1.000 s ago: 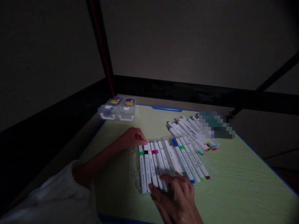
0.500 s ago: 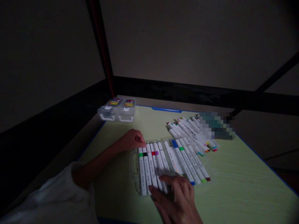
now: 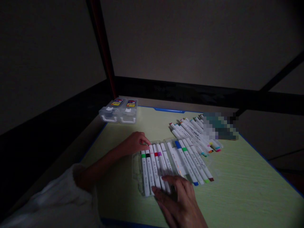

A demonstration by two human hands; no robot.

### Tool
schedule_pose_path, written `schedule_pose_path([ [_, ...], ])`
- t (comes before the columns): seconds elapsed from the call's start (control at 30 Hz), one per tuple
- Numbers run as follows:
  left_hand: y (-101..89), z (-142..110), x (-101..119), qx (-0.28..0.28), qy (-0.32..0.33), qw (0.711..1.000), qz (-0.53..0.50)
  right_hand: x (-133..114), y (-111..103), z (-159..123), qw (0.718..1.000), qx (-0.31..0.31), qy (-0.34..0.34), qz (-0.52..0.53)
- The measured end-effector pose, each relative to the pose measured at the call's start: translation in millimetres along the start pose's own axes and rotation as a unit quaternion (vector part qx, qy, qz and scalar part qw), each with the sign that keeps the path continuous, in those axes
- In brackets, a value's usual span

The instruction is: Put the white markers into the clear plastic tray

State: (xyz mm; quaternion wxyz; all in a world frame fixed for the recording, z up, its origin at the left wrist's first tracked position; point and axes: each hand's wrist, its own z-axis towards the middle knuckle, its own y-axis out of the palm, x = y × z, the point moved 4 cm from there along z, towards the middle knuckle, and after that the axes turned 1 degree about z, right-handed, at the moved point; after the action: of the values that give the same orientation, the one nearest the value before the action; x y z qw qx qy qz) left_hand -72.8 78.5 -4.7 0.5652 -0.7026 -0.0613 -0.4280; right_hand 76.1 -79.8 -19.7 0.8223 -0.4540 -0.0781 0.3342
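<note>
An open clear plastic case (image 3: 136, 167) lies on the table with white markers (image 3: 155, 171) side by side in both halves. Their bands are green, black, red, purple and blue. My left hand (image 3: 136, 142) is closed at the far ends of the left-hand markers, its fingers curled and its thumb and fingertips on a marker cap (image 3: 150, 148). Across the near ends of the same row reaches my right hand (image 3: 181, 196), thumb and index finger apart and touching the markers. Its other fingers are partly hidden beneath it.
More white markers (image 3: 190, 129) lie in a clear holder at the back right, beside a blurred-out greenish object (image 3: 219, 126). Two clear handled cases (image 3: 128, 115) stand at the far left corner. The pale green table (image 3: 249, 177) has a blue edge, with a wall behind.
The view has shifted slightly. My left thumb sits a little further right along the marker caps. My right hand stays over the near marker ends.
</note>
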Motion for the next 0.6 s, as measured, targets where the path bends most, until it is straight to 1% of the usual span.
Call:
schedule_pose_path([
  [0.23, 0.5, 1.6, -0.9, -0.003, -0.003, 1.000, 0.001, -0.9, 1.3, 0.8, 0.999, -0.011, 0.026, 0.021],
  [0.43, -0.2, 1.9, -1.2, -0.001, 0.014, 1.000, -0.014, 2.0, 3.1, 1.3, 0.998, -0.016, 0.052, 0.013],
  [0.6, 0.4, 3.4, -2.0, -0.003, 0.013, 1.000, -0.021, 2.1, 3.4, 0.8, 0.998, -0.015, 0.057, 0.017],
])
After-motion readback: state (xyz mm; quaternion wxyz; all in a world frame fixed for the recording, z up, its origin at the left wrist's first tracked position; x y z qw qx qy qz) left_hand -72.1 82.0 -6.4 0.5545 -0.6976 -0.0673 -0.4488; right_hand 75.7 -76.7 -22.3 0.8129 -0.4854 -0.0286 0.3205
